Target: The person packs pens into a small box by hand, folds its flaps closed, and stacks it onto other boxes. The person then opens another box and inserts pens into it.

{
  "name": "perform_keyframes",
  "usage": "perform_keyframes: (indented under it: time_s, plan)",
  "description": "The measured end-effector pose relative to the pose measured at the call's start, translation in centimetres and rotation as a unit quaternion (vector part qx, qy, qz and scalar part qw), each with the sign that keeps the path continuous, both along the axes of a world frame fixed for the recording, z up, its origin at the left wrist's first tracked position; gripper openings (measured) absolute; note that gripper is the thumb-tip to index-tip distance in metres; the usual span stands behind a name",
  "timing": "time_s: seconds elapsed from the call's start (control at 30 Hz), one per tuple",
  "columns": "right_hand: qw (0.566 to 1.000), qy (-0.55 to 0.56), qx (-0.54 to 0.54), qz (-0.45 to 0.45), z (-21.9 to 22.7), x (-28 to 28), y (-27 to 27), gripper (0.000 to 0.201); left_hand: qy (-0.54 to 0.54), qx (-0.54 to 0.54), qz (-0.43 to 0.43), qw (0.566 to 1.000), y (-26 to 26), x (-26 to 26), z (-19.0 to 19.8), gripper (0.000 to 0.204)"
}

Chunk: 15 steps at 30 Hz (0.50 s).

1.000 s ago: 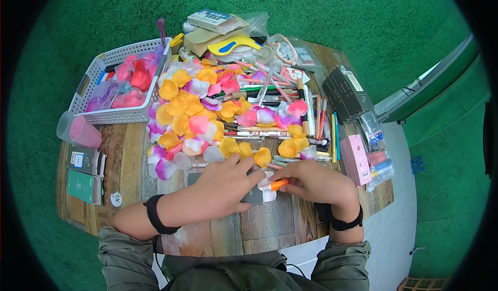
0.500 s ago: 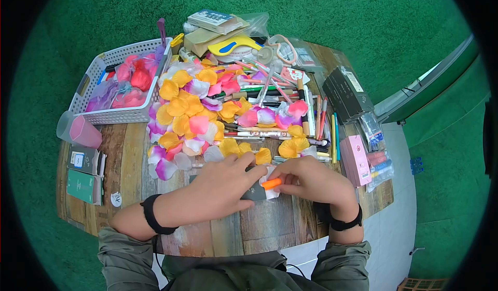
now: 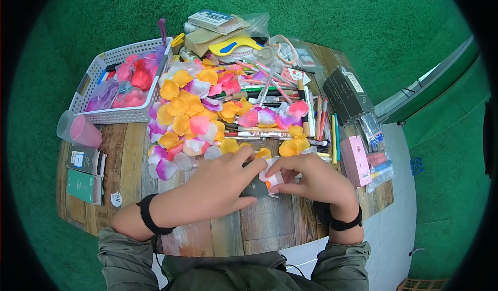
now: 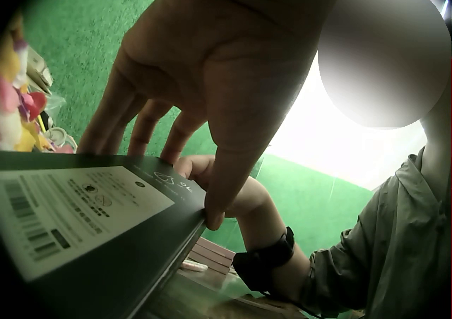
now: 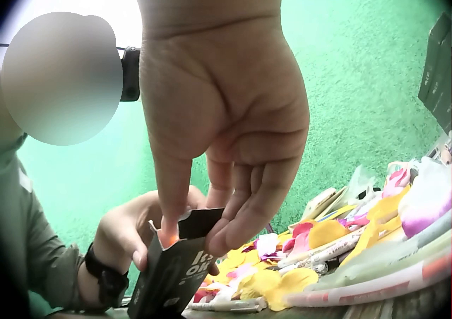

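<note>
My left hand (image 3: 220, 179) grips a dark grey cardboard box (image 3: 254, 188) from above, laid near the front of the table. In the left wrist view, its thumb presses one edge of the box (image 4: 92, 284) and the fingers go over the far side. At the open right end, my right hand (image 3: 311, 174) reaches in with the thumb, while curled fingertips touch the box's outer face (image 5: 173, 280). The orange end (image 5: 170, 240) of a pen-like stick shows in the opening at that thumb's tip. Most of the stick is hidden inside.
Behind the hands lies a heap of artificial petals (image 3: 179, 107) mixed with pens (image 3: 259, 130). A white basket (image 3: 111, 119) stands at the left, above a pink cup (image 3: 87, 133) and small boxes (image 3: 83, 185). A pink box (image 3: 355, 161) and black boxes (image 3: 347, 91) are on the right.
The orange stick has gone from mostly outside, between the right fingertips, to mostly inside the box. My right hand has moved slightly left against the opening; the left keeps its grip.
</note>
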State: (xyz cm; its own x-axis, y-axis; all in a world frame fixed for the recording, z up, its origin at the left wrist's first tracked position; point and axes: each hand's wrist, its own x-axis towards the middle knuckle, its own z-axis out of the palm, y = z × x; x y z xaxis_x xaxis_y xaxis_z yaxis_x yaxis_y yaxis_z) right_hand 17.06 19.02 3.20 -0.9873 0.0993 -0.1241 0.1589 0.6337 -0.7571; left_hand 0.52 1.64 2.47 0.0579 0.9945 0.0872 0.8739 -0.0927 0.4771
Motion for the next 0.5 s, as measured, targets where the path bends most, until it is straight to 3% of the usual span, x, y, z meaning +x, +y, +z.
perform_keyframes:
  time_s: [0.5]
  plan:
    - [0.988,0.147,-0.01,-0.055,1.4,0.1,-0.2,0.017,-0.055,0.091,0.045,0.993,-0.3,0.3,1.1,0.057]
